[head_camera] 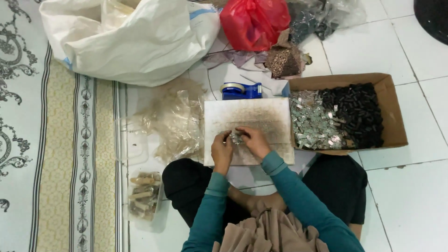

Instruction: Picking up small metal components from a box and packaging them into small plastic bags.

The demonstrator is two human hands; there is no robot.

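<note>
- The left hand (pixel 222 150) and the right hand (pixel 254 140) meet over a worn whitish flat board (pixel 247 116); their fingertips pinch a small cluster of shiny silver pieces (pixel 236 137) between them, just above the board's middle.
- The board lies across the person's lap and serves as the work surface; nothing stands between the hands and it.
- Beside the board on the right stands one open brown cardboard box (pixel 391 112) holding two heaps: silver foil-like pieces (pixel 312 123) on its left and small black pieces (pixel 357 114) on its right.
- Behind the board lies one blue tape dispenser (pixel 240 90).
- To the left lie crumpled clear plastic bags (pixel 177 121) and one clear plastic tub (pixel 143 198) with filled packets.
- Farther off on the floor: one large white sack (pixel 135 42) and one red plastic bag (pixel 254 21).
</note>
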